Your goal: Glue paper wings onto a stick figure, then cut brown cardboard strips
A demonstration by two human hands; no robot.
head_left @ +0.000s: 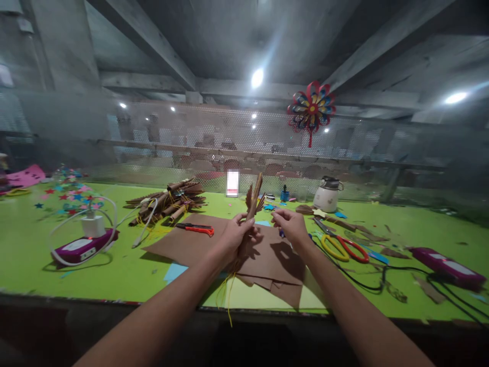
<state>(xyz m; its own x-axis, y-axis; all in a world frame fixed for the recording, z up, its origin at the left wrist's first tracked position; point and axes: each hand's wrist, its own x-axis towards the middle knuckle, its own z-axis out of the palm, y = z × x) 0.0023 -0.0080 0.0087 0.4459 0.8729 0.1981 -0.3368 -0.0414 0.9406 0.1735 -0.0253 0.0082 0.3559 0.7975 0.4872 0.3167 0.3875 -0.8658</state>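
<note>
Head view: I'm seeing left hand (241, 233) gripping brown paper roll (256, 192), near upright above brown sheets (273, 270); right hand (292, 225) hovering beside, fingers curled, can't tell if pinching. Roll looking light, crushable; I'm favouring soft low grip, sparing leafy flaps (248, 197).

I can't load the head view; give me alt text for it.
The left hand holds a brown paper roll with leaf-like pieces above brown sheets on a green table; the right hand is raised beside it, contents unclear. A red cutter and piled brown rolls lie to the left, scissors to the right.
</note>
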